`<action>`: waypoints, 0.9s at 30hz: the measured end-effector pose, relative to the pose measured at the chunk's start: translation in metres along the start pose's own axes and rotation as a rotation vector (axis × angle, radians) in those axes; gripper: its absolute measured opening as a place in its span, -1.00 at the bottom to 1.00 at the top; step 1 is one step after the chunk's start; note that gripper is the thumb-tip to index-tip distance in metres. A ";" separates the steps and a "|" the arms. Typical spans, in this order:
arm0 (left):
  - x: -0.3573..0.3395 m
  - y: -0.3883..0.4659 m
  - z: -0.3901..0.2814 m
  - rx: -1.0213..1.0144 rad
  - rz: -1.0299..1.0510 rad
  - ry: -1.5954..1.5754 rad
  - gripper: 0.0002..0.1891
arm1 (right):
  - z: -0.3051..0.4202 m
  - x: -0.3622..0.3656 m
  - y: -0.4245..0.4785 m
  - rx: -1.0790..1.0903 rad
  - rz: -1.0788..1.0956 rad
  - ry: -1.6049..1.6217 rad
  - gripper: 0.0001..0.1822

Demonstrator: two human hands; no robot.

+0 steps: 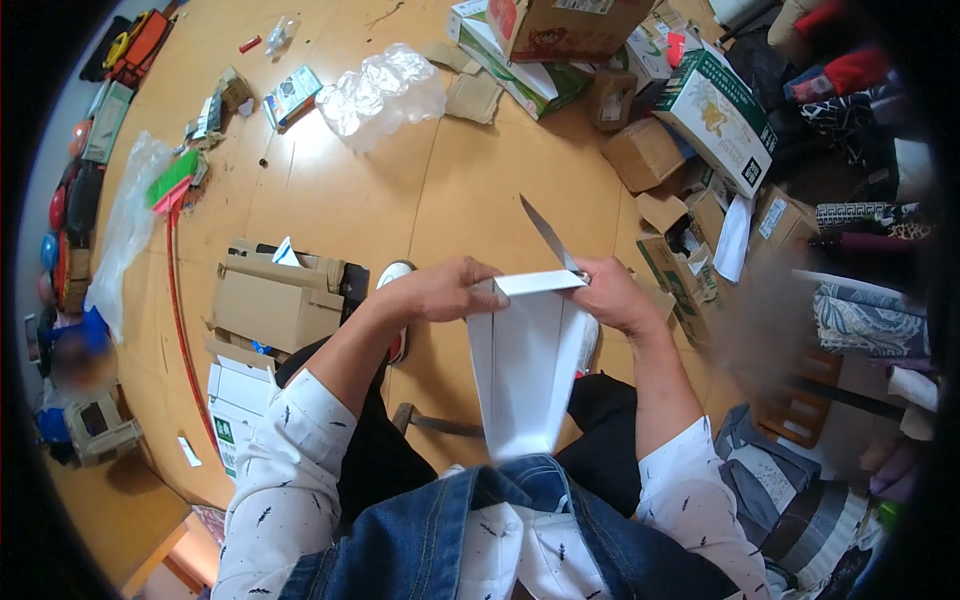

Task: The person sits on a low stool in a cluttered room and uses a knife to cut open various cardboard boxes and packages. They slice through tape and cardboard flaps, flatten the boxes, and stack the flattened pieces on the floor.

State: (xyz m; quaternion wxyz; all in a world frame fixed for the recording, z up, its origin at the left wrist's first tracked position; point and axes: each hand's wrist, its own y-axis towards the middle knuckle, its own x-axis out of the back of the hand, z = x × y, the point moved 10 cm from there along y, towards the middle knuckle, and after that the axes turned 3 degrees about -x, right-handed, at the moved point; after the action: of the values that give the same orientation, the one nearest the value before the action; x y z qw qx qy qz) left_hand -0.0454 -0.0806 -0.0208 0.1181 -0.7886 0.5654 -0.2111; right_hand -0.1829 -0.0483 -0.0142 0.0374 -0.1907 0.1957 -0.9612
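A long white cardboard box [529, 360] is held between my knees, its hollow inner side facing me and its lower end against my denim garment. My left hand [459, 289] grips the upper left corner of the box, thumb on the near face. At the upper right corner, my right hand [611, 294] holds a knife [551, 236]. Its bare blade points up and left, away from me, beyond the box's top edge. The fingers of that hand also touch the box; the knife's handle is mostly hidden in them.
Flattened brown cartons [274, 300] lie at my left, near a red-handled broom [174, 225]. Crumpled clear plastic [382, 94] lies ahead. A heap of boxes, including a green-and-white carton [720, 120], stands front right. Folded fabrics [870, 319] are at right. A stool bar [442, 424] shows below.
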 end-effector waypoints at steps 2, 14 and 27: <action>0.015 0.006 0.009 0.026 -0.183 0.140 -0.64 | -0.009 0.000 0.007 -0.132 -0.055 -0.197 -0.79; 0.000 0.009 -0.022 -0.227 -0.429 0.652 -0.66 | -0.003 -0.017 0.005 -0.296 -0.130 -0.425 -0.78; 0.001 -0.009 -0.038 -0.378 -0.288 0.214 -0.68 | 0.013 -0.023 -0.017 -0.055 0.206 0.020 -0.77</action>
State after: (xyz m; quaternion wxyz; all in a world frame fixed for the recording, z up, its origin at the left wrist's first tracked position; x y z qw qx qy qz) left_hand -0.0551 -0.0766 0.0168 -0.1231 -0.8421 0.4861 -0.1985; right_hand -0.1571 -0.0344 -0.0046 0.1286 -0.1608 0.2409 -0.9485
